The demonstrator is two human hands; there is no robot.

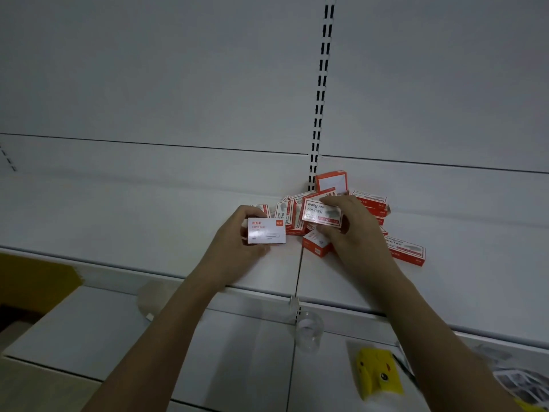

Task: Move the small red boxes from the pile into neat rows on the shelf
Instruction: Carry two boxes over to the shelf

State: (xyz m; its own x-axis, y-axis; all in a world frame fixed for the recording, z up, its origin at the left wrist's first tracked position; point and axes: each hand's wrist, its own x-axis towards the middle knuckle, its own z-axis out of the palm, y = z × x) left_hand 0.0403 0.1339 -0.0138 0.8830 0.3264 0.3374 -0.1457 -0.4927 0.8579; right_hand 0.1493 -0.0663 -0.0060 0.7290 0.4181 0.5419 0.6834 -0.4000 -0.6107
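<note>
Below, a clear plastic cup (309,330) and yellow cartoon pouch (378,371) sit lower right; each hand's fingers (255,212) clamp one small red-and-white cardboard box (266,231) over the white metal shelf (148,209).

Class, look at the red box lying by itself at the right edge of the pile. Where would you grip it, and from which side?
Pinch the lone red box across its two long edges, coming from above. It lies flat on the shelf with its broad face up, and its right and near sides look unobstructed, so fingers should fit there.

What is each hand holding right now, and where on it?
Left hand grips a paper-clip box by its left end. Right hand pinches a staple box by its right end, above the pile.
</note>
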